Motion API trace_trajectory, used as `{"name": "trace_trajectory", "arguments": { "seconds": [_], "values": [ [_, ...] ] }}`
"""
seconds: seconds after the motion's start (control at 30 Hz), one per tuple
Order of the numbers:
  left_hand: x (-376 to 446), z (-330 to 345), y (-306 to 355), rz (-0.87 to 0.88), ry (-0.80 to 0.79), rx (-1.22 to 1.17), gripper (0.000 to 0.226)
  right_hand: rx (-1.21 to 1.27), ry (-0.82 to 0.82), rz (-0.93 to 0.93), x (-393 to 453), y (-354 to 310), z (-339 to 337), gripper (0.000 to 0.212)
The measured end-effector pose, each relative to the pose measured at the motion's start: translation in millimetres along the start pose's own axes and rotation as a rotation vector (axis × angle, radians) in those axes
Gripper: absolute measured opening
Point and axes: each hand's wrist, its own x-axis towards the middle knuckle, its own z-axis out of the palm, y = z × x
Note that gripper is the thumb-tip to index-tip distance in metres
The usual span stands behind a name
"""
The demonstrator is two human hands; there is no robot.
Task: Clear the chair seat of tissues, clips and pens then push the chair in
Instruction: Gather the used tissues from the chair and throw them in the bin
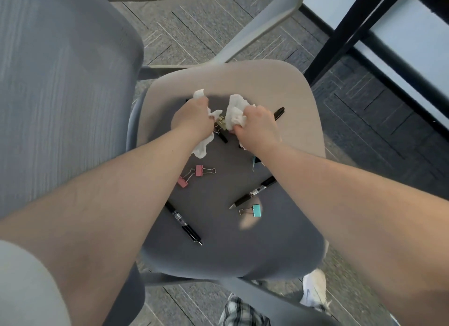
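The grey chair seat [243, 248] fills the middle of the head view. My left hand [192, 118] is closed on a crumpled white tissue [202, 148] that sticks out above and below the fist. My right hand [257, 126] grips a second white tissue [234, 112]. Between the fists lies a gold binder clip [221, 124] on a black pen [222, 137]. Two pink clips [199, 170] [182, 181] lie nearer me. A teal clip [255, 210] lies beside a black pen [252, 195]. Another pen [185, 225] lies at the lower left. One more pen's end [279, 112] shows past my right hand.
The chair's mesh backrest [60, 94] rises on the left, with its armrest [267, 22] curving over the far side. A black table leg [340, 39] stands at the upper right. Patterned carpet [206, 34] lies beneath. My shoe [314, 289] shows below the seat.
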Motion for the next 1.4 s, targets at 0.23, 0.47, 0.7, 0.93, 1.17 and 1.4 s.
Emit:
{"name": "trace_trajectory", "arguments": {
  "seconds": [0.23, 0.47, 0.7, 0.93, 1.17, 1.4],
  "values": [
    [-25, -27, 13, 0.066, 0.033, 0.06, 0.031, -0.022, 0.067, -0.024, -18, 9, -40, 0.018],
    [-60, -27, 54, 0.179, 0.06, 0.113, 0.032, 0.041, 0.091, 0.069, -63, 35, -71, 0.012],
    [-105, 9, 134, 0.297, -0.009, 0.203, 0.028, 0.108, 0.228, 0.181, -125, 114, -87, 0.02],
    [-169, 71, 234, 0.465, -0.126, 0.273, 0.025, 0.133, 0.272, 0.411, -213, 235, -103, 0.02],
    [-252, 152, 343, 0.669, -0.249, 0.38, 0.027, 0.21, 0.304, 0.605, -321, 350, -119, 0.02],
    [-342, 246, 451, 0.834, -0.356, 0.493, 0.025, 0.292, 0.361, 0.839, -430, 467, -120, 0.029]
  ]
}}
